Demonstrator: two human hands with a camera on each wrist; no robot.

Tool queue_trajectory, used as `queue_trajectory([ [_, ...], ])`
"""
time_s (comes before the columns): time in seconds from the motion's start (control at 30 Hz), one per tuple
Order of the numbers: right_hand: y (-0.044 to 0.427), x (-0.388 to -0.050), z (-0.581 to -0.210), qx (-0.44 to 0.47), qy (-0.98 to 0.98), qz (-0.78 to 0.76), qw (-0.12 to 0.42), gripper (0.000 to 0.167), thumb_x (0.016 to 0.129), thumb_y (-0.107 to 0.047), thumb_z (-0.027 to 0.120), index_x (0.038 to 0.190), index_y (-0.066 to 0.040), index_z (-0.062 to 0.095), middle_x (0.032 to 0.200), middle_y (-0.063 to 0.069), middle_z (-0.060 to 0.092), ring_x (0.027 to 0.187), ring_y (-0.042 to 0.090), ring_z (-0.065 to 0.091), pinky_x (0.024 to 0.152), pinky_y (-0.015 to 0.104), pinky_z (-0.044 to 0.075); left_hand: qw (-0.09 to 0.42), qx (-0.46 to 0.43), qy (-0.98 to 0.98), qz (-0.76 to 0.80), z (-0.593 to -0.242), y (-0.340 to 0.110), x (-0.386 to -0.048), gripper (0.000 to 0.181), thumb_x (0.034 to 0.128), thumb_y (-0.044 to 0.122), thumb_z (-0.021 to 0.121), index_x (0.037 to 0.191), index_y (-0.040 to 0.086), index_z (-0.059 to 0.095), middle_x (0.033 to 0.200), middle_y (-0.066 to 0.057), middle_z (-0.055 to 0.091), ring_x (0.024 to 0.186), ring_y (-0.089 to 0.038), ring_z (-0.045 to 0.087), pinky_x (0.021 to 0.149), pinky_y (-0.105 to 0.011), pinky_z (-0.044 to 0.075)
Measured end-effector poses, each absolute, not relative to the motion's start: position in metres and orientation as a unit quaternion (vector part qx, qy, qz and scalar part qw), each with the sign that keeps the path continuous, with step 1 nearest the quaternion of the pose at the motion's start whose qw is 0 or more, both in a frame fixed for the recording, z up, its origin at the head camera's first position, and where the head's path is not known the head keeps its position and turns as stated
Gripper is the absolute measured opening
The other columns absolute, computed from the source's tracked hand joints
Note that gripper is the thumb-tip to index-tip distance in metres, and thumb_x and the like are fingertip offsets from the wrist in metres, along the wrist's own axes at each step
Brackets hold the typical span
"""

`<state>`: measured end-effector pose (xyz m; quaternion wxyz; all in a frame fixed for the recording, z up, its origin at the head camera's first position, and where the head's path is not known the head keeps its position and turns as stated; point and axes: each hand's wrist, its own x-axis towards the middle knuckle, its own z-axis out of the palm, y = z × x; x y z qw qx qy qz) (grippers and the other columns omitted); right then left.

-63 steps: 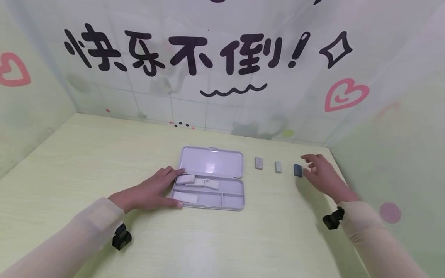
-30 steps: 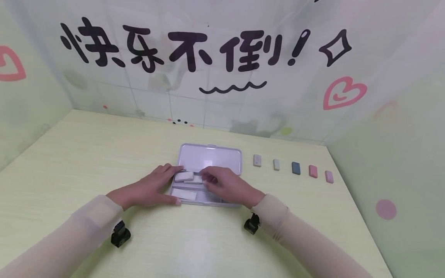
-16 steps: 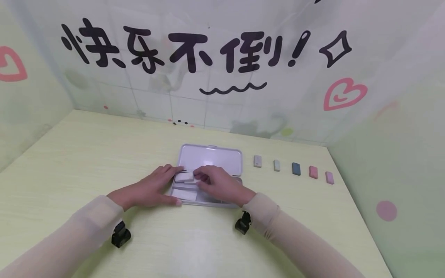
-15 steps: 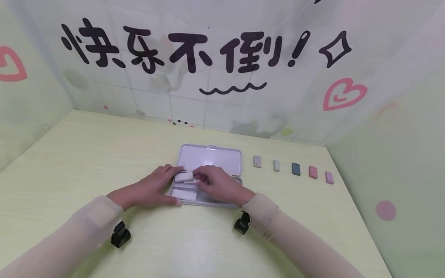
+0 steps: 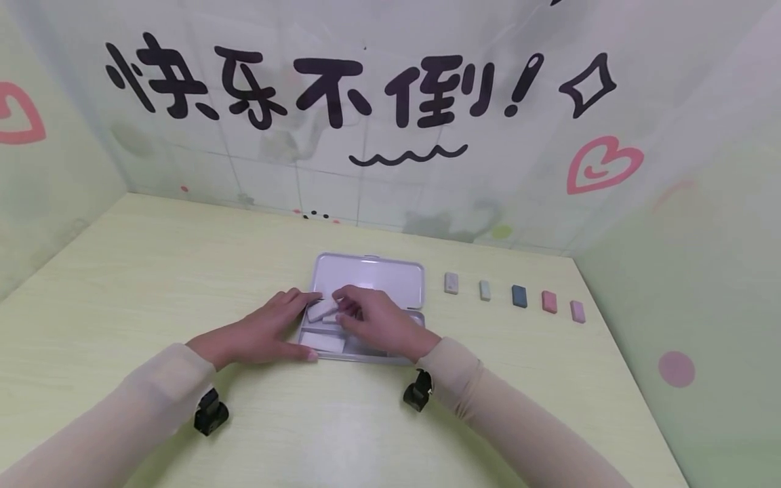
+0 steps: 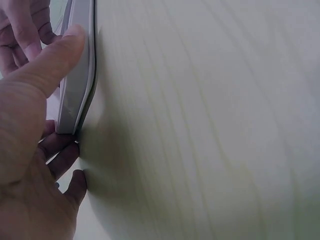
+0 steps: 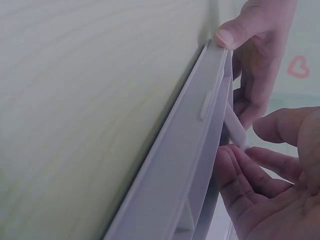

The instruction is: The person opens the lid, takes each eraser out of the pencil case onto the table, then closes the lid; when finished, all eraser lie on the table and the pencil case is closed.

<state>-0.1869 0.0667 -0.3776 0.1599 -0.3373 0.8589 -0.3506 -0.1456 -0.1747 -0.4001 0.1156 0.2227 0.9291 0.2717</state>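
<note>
A pale lilac pencil case lies open in the head view, its lid folded back. My left hand grips the left end, thumb on the front rim and fingers round the back corner. My right hand reaches over the case and pinches the end of a white eraser in the rear compartment. That eraser slants up in the right wrist view, between thumb and index finger. Another white eraser is partly covered beside it. One more white block lies in the front compartment. The right hand hides the case's right part.
To the right of the case stand small erasers in a row: greyish, pale green, dark blue, red and pink. Printed wall sheets border the wooden table at back and sides.
My right hand has come from beside the dark blue eraser into the case, then edged left. The rear left white eraser has turned and tilted. The left hand stays put.
</note>
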Motion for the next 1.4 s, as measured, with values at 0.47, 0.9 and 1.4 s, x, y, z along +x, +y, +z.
queue_trajectory([
  [0.47,0.046,-0.191,-0.381,-0.311,0.858,-0.374,0.164,0.037,0.101,-0.007,0.065,0.137,-0.005,0.056,0.106,0.009,0.074,0.095,0.013,0.068,0.084,0.021,0.055,0.112,0.222,0.93,0.271,-0.403,-0.173,-0.144,0.102,0.0863,0.055,0.081,0.159,0.0,0.035,0.138,-0.014,0.051,0.124,-0.031,0.046,0.111,-0.056,0.045],
  [0.9,0.036,-0.19,-0.386,-0.283,0.875,-0.365,0.146,0.034,0.1,-0.01,0.07,0.131,-0.007,0.057,0.096,0.005,0.074,0.083,0.007,0.065,0.072,0.019,0.052,0.098,0.229,0.929,0.275,-0.406,-0.17,-0.144,0.098,0.0876,0.055,0.08,0.156,-0.001,0.038,0.135,-0.013,0.053,0.122,-0.029,0.047,0.108,-0.055,0.046],
  [1.4,0.037,-0.191,-0.39,-0.281,0.877,-0.367,0.131,0.033,0.096,-0.005,0.065,0.129,-0.009,0.059,0.09,0.002,0.071,0.074,0.007,0.059,0.067,0.02,0.048,0.093,0.225,0.932,0.268,-0.411,-0.168,-0.143,0.099,0.0876,0.055,0.08,0.156,-0.003,0.037,0.135,-0.014,0.052,0.122,-0.03,0.047,0.109,-0.055,0.046],
])
